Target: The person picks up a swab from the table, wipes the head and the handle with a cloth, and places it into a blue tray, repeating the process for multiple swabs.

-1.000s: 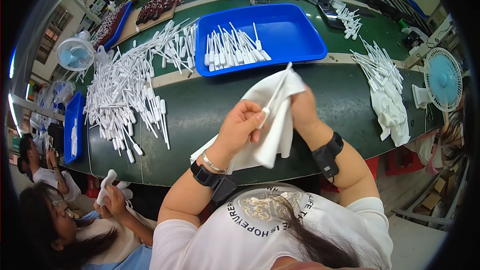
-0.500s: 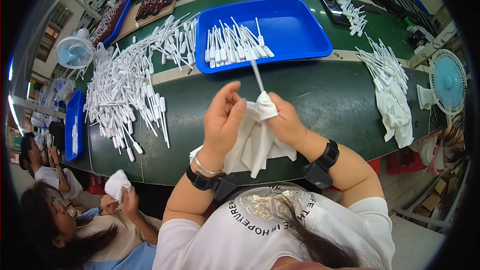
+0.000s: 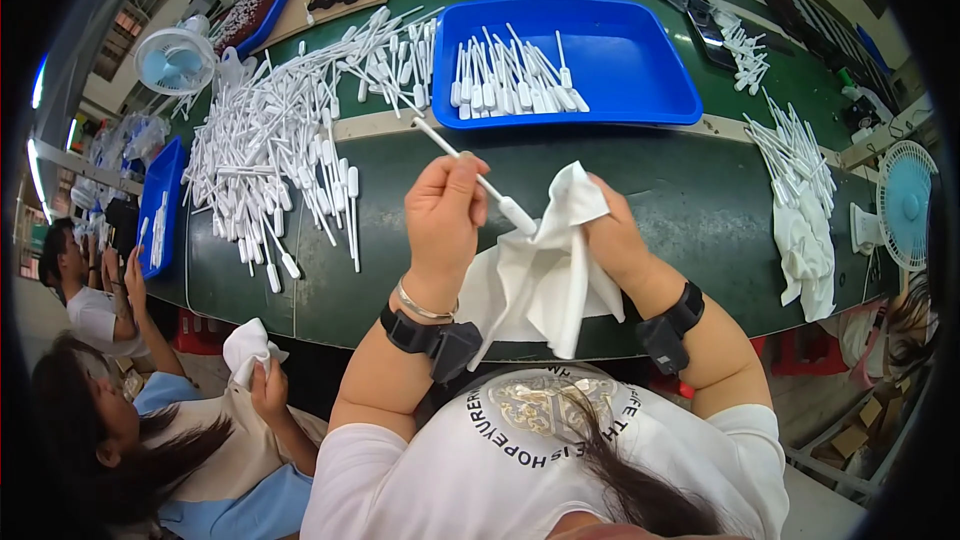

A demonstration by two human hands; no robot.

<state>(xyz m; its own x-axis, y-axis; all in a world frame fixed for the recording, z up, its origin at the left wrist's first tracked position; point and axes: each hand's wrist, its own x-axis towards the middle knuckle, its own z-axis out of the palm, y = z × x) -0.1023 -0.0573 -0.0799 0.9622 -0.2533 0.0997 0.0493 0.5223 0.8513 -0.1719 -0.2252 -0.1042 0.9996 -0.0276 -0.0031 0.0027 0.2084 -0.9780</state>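
My left hand (image 3: 442,212) pinches the thin shaft of a white stick (image 3: 516,214) with a thicker, rounded handle end. The stick slants: its thin tip points to the far left, and the thick end rests against a white cloth (image 3: 545,275). My right hand (image 3: 617,232) grips this cloth, which bunches up between the fingers and hangs down in folds toward the table's front edge. Just beyond my hands stands a blue tray (image 3: 640,65), with several similar white sticks (image 3: 515,90) lying side by side in its left part.
A large heap of white sticks (image 3: 265,140) covers the green table (image 3: 400,280) at left. More sticks (image 3: 790,155) lie by a crumpled cloth (image 3: 805,250) at right. Fans (image 3: 905,200) stand at both sides. At lower left, a co-worker's hand (image 3: 268,390) holds a white cloth.
The stick, upright in the cloth before, now tilts left with its thick end bare. My left hand, earlier empty, has closed on its shaft. At left, a co-worker has raised one hand.
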